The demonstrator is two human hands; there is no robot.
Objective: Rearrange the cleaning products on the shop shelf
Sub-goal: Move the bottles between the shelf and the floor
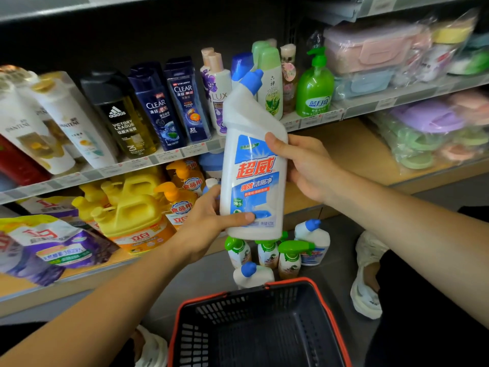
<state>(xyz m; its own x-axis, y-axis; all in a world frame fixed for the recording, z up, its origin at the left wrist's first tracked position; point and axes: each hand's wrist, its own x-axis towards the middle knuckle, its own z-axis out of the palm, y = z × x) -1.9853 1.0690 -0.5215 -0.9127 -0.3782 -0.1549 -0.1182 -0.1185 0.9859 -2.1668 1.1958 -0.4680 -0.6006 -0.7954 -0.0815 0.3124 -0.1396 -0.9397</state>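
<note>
Toilet-cleaner bottle held cap up in front of the shelf.
Left hand grips its base, thumb across the label; right hand clasps its right side. Below, spray bottles stand on the floor behind a red-rimmed basket.

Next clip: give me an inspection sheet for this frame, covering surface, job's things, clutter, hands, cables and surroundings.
Surface: wooden lower shelf; grey floor below it.
Job's things: white toilet cleaner bottle, blue cap up, held in front of the shelves; two blue-capped bottles and three green-trigger spray bottles stand on the floor.
Clutter: dark shopping basket with red rim, on the floor.
Hands: left hand grips the bottle's base; right hand holds its side.
Cables: nothing seen.
Surroundings: shampoo bottles above, yellow detergent jugs left, wrapped plastic boxes right.
</note>
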